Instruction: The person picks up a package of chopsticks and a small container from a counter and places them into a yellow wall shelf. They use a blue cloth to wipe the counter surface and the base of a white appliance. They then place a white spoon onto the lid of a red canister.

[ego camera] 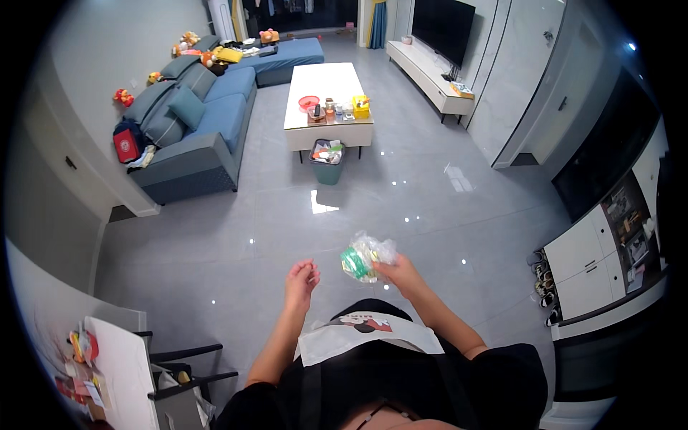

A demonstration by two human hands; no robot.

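My right hand point(400, 274) grips a crumpled bundle of clear plastic wrapping point(379, 250) with a green and yellowish printed part point(355, 262). The bundle is held out in front of my body, above the grey tiled floor point(301, 231). To its left, apart from it, my left hand point(302, 282) hovers with half-curled fingers and nothing visible in them. A white printed apron point(371, 333) folds out at my waist below both hands.
Ahead, a filled waste bin point(328, 171) stands against the near end of a white coffee table point(322, 80). A blue-grey sofa point(215, 118) lies left, a TV cabinet point(424, 70) right. A chair point(188, 352) and white table point(121, 365) are at lower left; shoes point(544, 282) line the right cabinet.
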